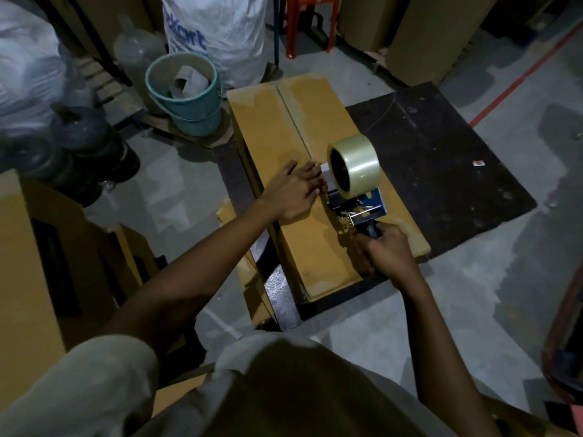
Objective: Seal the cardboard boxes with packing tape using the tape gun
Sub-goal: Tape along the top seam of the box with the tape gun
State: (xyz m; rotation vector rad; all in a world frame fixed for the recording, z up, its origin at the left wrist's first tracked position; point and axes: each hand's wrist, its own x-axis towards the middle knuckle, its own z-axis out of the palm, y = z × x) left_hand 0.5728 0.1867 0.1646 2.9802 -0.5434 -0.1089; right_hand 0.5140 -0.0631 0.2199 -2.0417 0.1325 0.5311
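tape gun point(375, 205) sits mid-lid on the long cardboard box point(274, 121), its clear roll point(355, 165) standing upright just beside the centre seam point(291, 115). right hand point(383, 252), at the gun's five o'clock, has its fingers wrapped round the dark handle point(373, 231). that's the place to hold it, i'd say: the tool looks light and rigid. left hand point(293, 192), at nine o'clock, lies flat, straight fingers point(310, 173) pressing the lid by the tape's loose end. the film looks thin and clingy, the lid likely springy. a dark mat point(441, 159) spreads out at three o'clock, a teal bucket point(189, 102) at eleven.
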